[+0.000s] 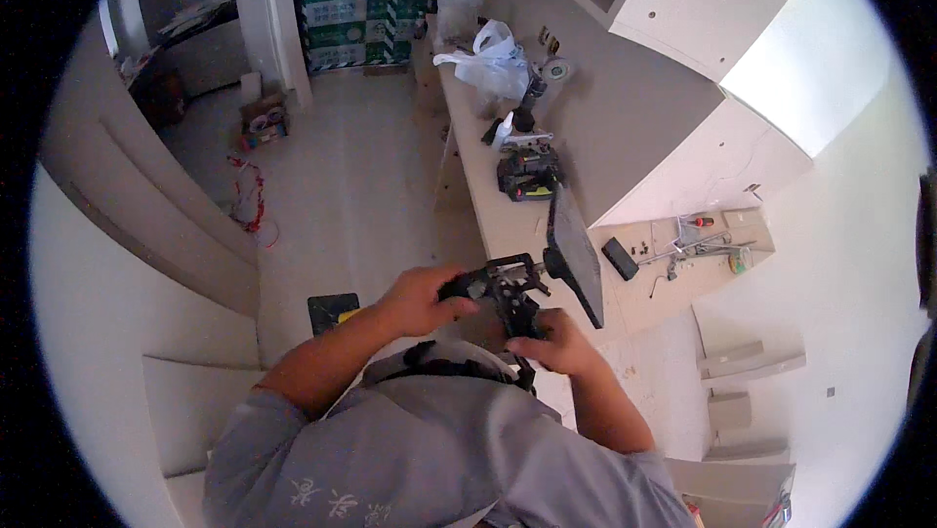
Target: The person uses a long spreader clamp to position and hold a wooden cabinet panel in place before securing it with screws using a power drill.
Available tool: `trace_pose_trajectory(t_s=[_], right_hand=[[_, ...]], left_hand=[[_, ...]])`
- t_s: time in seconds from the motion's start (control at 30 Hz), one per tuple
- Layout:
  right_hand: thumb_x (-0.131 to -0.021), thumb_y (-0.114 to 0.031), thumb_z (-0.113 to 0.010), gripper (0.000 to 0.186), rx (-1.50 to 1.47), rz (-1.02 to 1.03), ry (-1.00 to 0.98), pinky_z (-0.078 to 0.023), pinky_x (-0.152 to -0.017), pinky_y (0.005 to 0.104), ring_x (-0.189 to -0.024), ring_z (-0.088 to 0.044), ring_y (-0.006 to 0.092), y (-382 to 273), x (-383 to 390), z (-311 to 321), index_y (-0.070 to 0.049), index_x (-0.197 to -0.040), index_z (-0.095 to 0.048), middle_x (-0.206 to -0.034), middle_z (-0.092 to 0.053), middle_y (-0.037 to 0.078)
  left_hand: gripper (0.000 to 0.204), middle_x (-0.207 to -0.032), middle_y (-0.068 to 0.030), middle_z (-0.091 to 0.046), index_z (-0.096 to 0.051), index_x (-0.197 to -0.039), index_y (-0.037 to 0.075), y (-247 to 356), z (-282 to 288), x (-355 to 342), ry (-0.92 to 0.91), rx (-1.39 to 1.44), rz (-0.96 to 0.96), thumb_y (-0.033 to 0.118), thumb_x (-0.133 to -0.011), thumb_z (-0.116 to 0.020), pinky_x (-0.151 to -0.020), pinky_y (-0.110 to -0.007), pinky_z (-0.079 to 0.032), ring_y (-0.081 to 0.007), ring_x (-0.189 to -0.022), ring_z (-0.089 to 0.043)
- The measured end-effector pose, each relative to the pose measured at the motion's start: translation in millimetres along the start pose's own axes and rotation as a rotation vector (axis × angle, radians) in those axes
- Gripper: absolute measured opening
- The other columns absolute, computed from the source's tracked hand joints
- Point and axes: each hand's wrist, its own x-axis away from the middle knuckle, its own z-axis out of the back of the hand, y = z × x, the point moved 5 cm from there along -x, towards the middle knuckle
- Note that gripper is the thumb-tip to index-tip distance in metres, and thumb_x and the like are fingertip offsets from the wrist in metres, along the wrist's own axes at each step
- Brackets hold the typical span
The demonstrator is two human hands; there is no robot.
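Observation:
In front of my body I hold a black frame-like tool (517, 305) with a handle and jointed parts; its exact kind is not clear. A long flat dark plate (576, 260) stands tilted on edge at its far right end. My left hand (427, 300) is wrapped round the handle on the tool's left side. The fingers of my right hand (553, 340) are closed about its lower right part, thumb on top. Parts of the tool are hidden behind both hands.
A light wooden counter (472, 182) runs away from me, carrying a black power tool (527, 175), a white bottle (503, 130) and plastic bags (491, 60). Farther right lie a black box (619, 259), rods and a screwdriver (699, 223). A black case (333, 312) sits at the left.

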Motion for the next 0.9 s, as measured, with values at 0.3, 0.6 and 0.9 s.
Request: trace_pose_trajectory(t_s=[0.3,0.6,0.9], right_hand=[[-0.082,-0.024,-0.083,0.039,0.043,0.083,0.067,-0.052,-0.073,0.0359,-0.083,-0.066,0.0208,-22,9,14,0.001,-0.11,-0.07,-0.1,-0.075,0.01],[-0.087,-0.02,-0.08,0.047,-0.465,0.338,0.124,-0.049,-0.094,0.0413,-0.105,-0.063,0.0237,33,10,40,0.0,-0.126,-0.062,-0.119,-0.067,0.014],[-0.095,-0.035,-0.07,0.042,-0.379,0.734,0.013,-0.05,-0.097,0.0417,-0.11,-0.064,0.0277,-48,-27,-3,-0.002,-0.121,-0.065,-0.115,-0.069,0.014]], left_hand=[[0.043,-0.085,-0.0126,-0.07,-0.063,-0.123,0.008,-7,-18,3,-0.042,0.117,0.115,0.033,-0.09,-0.075,-0.072,-0.04,-0.053,-0.0278,-0.077,-0.068],[0.044,-0.091,-0.0169,-0.069,-0.061,-0.121,0.005,-8,-29,12,-0.091,0.062,-0.007,0.033,-0.09,-0.075,-0.074,-0.041,-0.053,-0.0267,-0.08,-0.066],[0.053,-0.115,-0.0223,-0.069,-0.053,-0.136,0.0,-16,-50,21,-0.246,0.099,0.025,0.027,-0.093,-0.07,-0.093,-0.043,-0.053,-0.0335,-0.104,-0.068]])
